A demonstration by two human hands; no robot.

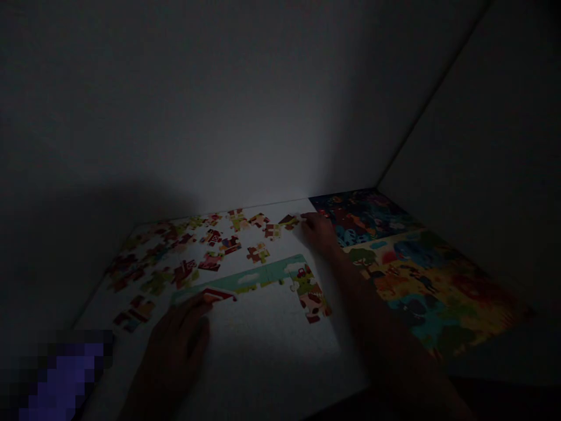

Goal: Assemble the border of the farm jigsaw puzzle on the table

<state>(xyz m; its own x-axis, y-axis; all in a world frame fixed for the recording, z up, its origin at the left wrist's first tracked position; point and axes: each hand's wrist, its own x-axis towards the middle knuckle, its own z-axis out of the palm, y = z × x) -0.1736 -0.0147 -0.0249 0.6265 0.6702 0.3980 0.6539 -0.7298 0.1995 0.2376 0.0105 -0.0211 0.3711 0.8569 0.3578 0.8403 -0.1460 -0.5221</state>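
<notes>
At lower left, my left hand (179,327) has its fingertips on a red puzzle piece with a white edge (219,295), at the lower edge of a joined sky-and-grass strip (263,272). Its thumb is apart from the fingers. My right hand (321,231) reaches to the back of the board, its fingers closed at the right end of a brown and green puzzle piece (289,221); the thumb is mostly hidden. Down from the strip's right end runs a joined column of pieces (311,298) with a red vehicle and a cow-like patch.
Loose puzzle pieces (153,251) spread over the left and back of the white surface (263,339). On the right lie a dark picture (363,216) and a yellow animal picture (421,286). Walls (245,117) rise behind and right. A blurred purple object (65,374) sits lower left. Light is dim.
</notes>
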